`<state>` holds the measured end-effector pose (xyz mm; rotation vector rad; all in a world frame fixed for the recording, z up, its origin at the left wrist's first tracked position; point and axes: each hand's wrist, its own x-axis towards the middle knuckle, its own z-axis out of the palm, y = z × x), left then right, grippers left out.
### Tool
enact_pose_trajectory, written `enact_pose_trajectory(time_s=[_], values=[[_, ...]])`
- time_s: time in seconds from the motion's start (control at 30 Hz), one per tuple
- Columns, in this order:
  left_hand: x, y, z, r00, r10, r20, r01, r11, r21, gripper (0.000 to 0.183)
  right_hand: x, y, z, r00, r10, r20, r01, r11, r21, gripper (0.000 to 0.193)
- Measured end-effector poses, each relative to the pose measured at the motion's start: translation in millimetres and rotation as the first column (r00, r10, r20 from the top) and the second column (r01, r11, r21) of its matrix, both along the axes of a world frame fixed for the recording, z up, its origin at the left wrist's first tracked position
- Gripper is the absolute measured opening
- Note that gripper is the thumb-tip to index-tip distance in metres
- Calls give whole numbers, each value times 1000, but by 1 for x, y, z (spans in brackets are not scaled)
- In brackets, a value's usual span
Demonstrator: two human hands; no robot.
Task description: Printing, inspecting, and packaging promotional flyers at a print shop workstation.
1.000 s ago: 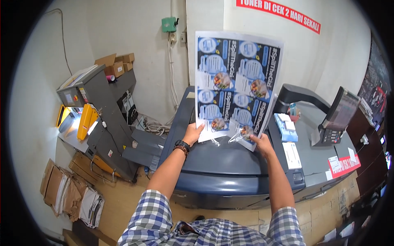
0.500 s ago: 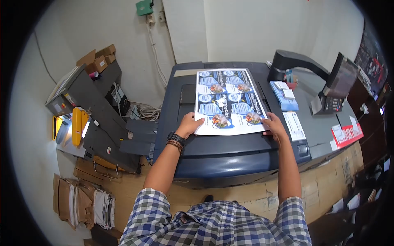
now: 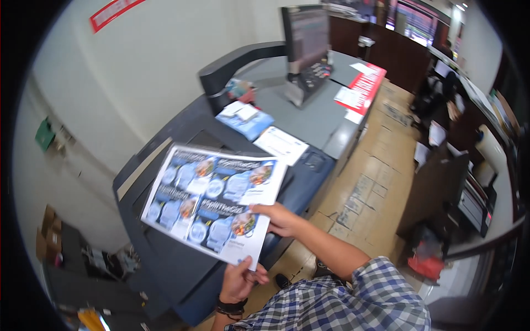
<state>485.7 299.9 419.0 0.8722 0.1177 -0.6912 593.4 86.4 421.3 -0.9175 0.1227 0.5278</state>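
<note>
A large white printed sheet (image 3: 210, 225), possibly a thin stack, bears repeated blue panels with round food pictures. It lies slanted above the dark blue printer top (image 3: 175, 280). My left hand (image 3: 238, 285), a dark watch and bracelets at its wrist, pinches the near corner with the thumb on top. My right hand (image 3: 280, 219) grips the right-hand edge, also thumb uppermost. The fingers under the paper are partly hidden. Whether the sheet's far side touches the machine I cannot tell.
Beyond the sheet are a blue packet (image 3: 248, 128), a white printed card (image 3: 280, 145) and a screen (image 3: 307, 41) on its curved arm. A red sign (image 3: 361, 88) lies farther along the machine. Tiled floor (image 3: 367, 165) runs alongside, with a dark cabinet (image 3: 433, 190) at the right.
My view has swung to the right. The sheet has turned between my hands, now slanting, and both hands have shifted their grips along its edges.
</note>
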Motion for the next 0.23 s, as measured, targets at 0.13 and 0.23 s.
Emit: enact_pose_trajectory(time_s=[0.13, 0.23], values=[[4, -59, -21, 797, -552, 245, 571, 821, -10, 55, -11, -51, 0, 978, -35, 205, 37, 999, -7, 42], [16, -86, -39, 752, -644, 138, 640, 764, 80, 53, -31, -141, 11, 978, -40, 205, -6, 976, 219, 54]])
